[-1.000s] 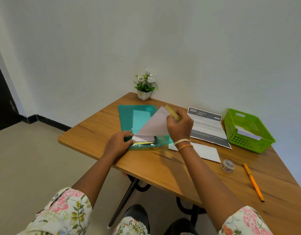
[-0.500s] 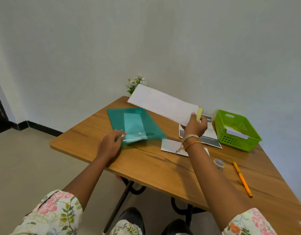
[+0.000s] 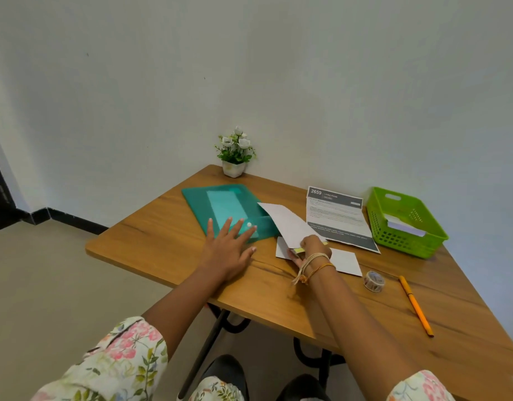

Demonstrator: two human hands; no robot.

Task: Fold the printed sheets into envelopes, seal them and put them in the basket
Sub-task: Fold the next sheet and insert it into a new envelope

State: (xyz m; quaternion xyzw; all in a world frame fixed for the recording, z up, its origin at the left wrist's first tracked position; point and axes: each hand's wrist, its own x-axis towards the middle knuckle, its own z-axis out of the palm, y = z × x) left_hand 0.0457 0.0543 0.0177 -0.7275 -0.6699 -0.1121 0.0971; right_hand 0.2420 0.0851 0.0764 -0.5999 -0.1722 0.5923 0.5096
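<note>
Wooden table point(image 3: 162, 244) in white-walled corner. Left hand point(image 3: 227, 247) flat, fingers spread, on teal folder point(image 3: 220, 204). Right hand point(image 3: 313, 248) pinches white sheet point(image 3: 287, 224) low over the table. Green basket point(image 3: 405, 244) at right holds white paper point(image 3: 405, 228).

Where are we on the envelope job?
Done: white folded paper already sits in the green basket. In hand: the right hand holds a white sheet; the left hand rests open on the teal folder. Left: folding, sealing; tape roll untouched.
</note>
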